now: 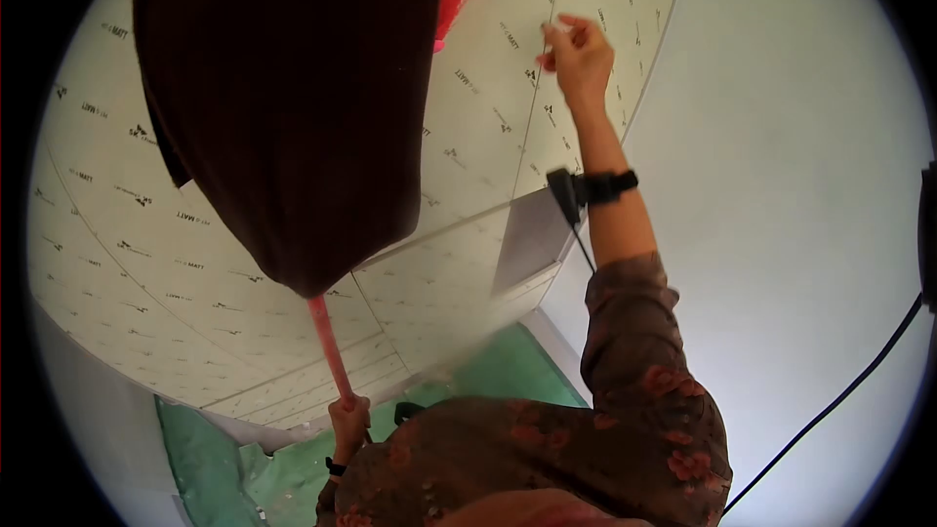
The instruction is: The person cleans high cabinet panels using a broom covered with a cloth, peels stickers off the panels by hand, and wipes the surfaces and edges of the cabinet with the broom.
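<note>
My left hand point(349, 420) is closed around a pink stick point(332, 346), low in the view. The stick runs up under a large dark brown cloth point(293, 107), which drapes over its upper end and hides what is there. A blurred pink-red piece point(454, 5) sticks out past the cloth's right edge. My right hand point(583, 59) is raised in front of pale panels point(478, 127) with printed film, fingers bent and apart. I see nothing held in it.
A black strapped device point(590, 188) with a thin cable sits on my right forearm. Green sheeting point(517, 366) covers the floor below the panels. A plain pale wall point(781, 137) stands to the right, with a black cable point(830, 415) hanging before it.
</note>
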Available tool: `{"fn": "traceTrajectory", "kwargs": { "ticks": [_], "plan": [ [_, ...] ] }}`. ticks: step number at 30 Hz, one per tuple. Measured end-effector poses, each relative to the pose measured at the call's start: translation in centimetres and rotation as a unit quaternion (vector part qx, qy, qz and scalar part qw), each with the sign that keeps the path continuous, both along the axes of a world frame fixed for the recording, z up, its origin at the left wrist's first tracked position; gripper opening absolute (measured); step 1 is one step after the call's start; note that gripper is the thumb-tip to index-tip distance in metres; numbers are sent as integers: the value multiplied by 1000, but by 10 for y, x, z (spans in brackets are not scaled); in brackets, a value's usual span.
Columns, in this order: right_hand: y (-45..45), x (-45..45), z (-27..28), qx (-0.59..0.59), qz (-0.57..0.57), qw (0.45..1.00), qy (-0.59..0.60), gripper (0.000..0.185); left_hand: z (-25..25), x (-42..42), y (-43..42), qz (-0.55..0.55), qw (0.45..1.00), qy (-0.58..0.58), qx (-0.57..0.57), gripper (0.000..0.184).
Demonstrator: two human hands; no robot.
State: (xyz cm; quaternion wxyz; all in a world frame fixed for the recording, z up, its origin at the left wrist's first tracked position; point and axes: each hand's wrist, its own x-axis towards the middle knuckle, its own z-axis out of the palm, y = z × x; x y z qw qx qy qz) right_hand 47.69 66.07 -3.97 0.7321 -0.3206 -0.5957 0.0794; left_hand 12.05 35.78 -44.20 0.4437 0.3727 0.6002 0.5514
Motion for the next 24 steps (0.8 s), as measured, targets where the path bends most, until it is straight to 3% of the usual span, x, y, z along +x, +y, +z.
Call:
{"fn": "traceTrajectory", "kwargs": {
  "ticks": [6, 11, 14, 18, 21, 23, 24],
  "plan": [
    [74, 17, 39, 120, -132, 983, -47, 34, -2, 20, 4, 18, 999, -33, -12, 21],
    [102, 10, 48, 252, -280, 922, -89, 21, -2, 25, -1, 36, 999, -29, 10, 20],
    [102, 7, 51, 231, -283, 927, -84, 18, -1, 26, -3, 35, 999, -36, 20, 20],
    [96, 9, 62, 156, -242, 957, -43, 15, 2, 26, -5, 44, 999, -30, 13, 21],
    [85, 14, 70, 107, -223, 965, -82, 16, 1, 26, -7, 48, 999, -10, 5, 22],
    [76, 19, 72, -28, 8, 1000, -9, 17, 2, 25, -7, 41, 999, -10, -5, 23],
    [76, 20, 73, -28, 8, 1000, -8, 17, 1, 26, -7, 41, 999, -10, -5, 23]
  ]
}}
